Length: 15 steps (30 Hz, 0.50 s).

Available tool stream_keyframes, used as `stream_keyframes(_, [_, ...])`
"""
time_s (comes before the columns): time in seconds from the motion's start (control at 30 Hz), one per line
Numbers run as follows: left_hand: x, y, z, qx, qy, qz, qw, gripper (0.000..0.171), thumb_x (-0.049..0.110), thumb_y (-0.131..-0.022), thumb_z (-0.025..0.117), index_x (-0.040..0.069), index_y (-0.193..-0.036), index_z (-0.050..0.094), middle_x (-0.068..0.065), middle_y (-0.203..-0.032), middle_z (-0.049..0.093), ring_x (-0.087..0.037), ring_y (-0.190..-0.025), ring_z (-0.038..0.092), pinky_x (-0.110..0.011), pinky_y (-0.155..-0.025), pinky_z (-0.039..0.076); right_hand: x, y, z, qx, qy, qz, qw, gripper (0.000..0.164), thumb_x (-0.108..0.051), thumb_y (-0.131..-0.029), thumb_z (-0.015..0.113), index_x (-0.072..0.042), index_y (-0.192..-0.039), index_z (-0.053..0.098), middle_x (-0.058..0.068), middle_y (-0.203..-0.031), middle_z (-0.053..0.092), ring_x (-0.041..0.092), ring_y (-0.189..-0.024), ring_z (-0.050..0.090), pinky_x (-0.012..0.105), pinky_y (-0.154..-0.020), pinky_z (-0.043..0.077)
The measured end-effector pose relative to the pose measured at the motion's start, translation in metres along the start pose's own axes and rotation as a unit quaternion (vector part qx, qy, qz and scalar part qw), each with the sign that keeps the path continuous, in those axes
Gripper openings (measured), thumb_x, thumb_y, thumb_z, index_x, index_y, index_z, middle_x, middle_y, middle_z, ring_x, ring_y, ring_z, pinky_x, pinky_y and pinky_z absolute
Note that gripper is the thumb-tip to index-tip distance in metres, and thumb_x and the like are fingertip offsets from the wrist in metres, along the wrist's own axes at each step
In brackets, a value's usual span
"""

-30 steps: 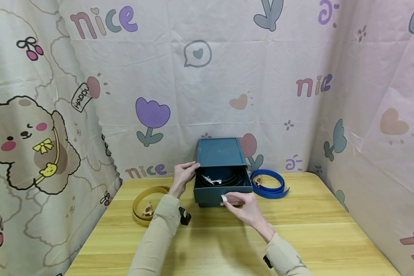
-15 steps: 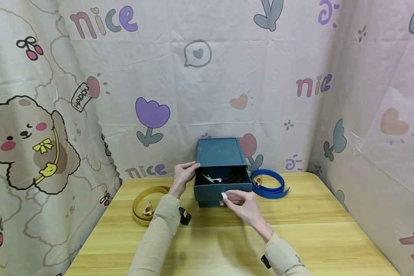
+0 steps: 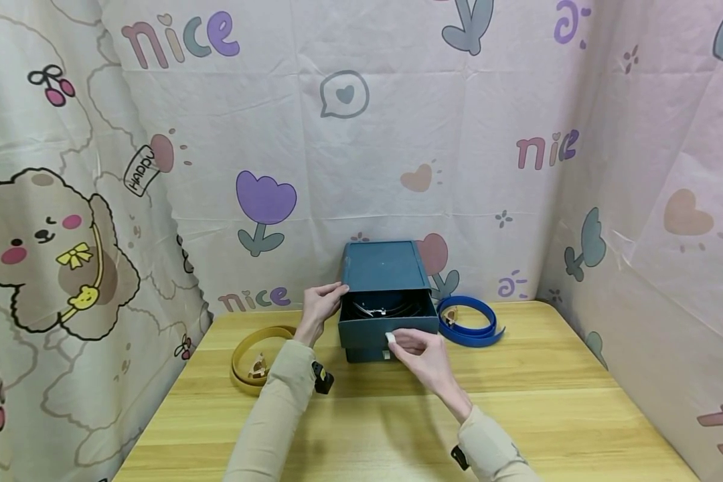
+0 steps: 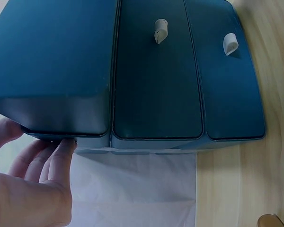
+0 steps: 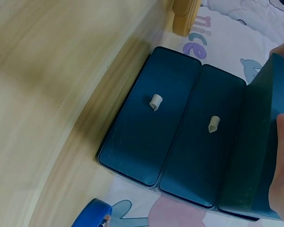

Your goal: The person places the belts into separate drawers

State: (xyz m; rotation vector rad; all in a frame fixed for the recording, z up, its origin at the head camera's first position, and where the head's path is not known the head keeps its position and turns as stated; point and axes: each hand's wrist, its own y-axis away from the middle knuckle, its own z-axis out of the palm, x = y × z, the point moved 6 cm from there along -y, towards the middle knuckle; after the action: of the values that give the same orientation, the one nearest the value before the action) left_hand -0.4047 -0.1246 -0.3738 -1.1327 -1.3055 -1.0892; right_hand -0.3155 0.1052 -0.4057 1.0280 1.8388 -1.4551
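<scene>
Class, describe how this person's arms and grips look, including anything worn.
The left sleeve and right sleeve are long and beige. A small black device, marked with yellow, sits by the left cuff; another black unit shows by the right. The left grip and right grip are ungloved.

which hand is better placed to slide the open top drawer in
Probably the right hand: it pinches the white tab on the drawer's front, well placed for pushing. The left hand grips the cabinet at its left edge, better suited to steadying.

Booth-like setting, room kind unclear: cartoon-print cloth [image 3: 373, 154] walling in wood-grain table [image 3: 391, 422].
</scene>
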Motion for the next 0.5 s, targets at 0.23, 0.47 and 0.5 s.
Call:
stream_keyframes(0.23, [0.001,0.000,0.001,0.001,0.004,0.006,1.0000,0.041,0.020,-0.093,0.072,0.003,-0.130,0.068,-0.019,-0.136,0.065,-0.026,-0.124,0.064,-0.045,-0.107,0.052,0.004,-0.003,0.001,0.023,-0.007,0.013,1.000,0.023,-0.008,-0.084,0.081,-0.003,-0.106,0.077,0.016,-0.097,0.079,0.020,-0.084,0.077,0.017,-0.074,0.060])
stream_keyframes(0.47, [0.001,0.001,0.001,0.002,0.002,0.007,1.0000,0.041,0.020,-0.093,0.072,0.004,-0.130,0.068,-0.018,-0.136,0.065,-0.026,-0.124,0.064,-0.040,-0.104,0.055,-0.003,-0.005,0.002,0.023,-0.003,0.035,0.999,0.024,0.001,-0.084,0.077,0.006,-0.108,0.074,0.024,-0.099,0.077,0.037,-0.088,0.076,0.015,-0.075,0.059])
stream_keyframes(0.5, [0.001,0.001,0.001,0.003,0.000,0.006,1.0000,0.041,0.020,-0.093,0.072,0.004,-0.130,0.068,-0.018,-0.136,0.065,-0.026,-0.124,0.065,-0.037,-0.101,0.056,-0.007,-0.005,0.002,0.021,-0.004,0.036,0.999,0.024,0.002,-0.085,0.077,0.007,-0.108,0.074,0.025,-0.099,0.077,0.038,-0.088,0.076,0.015,-0.075,0.059])
